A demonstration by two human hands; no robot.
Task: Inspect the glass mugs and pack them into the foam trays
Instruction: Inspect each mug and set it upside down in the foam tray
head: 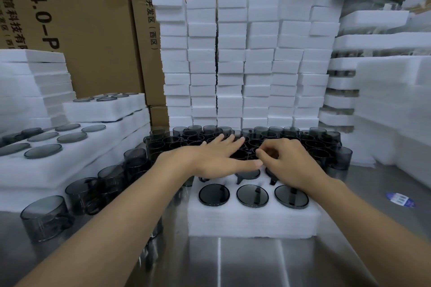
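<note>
- The tray on the table is judged nearly full. Three mugs are seated base-up in its front row.
- In the back row, two more mugs are partly seen. The third pocket is covered by the right hand, so its state cannot be told.
- The left hand is held flat with fingers spread, over the back row and the loose mugs just behind the tray.
- The right hand's fingers are curled. Whether anything is pinched cannot be told.
- Much is judged left. The loose mugs behind the tray are too many to count, and at least four more are lined up at the left.
- Packed trays are stacked at the left, with at least two filled layers visible.
- Foam stacks are ranged behind in six columns.
</note>
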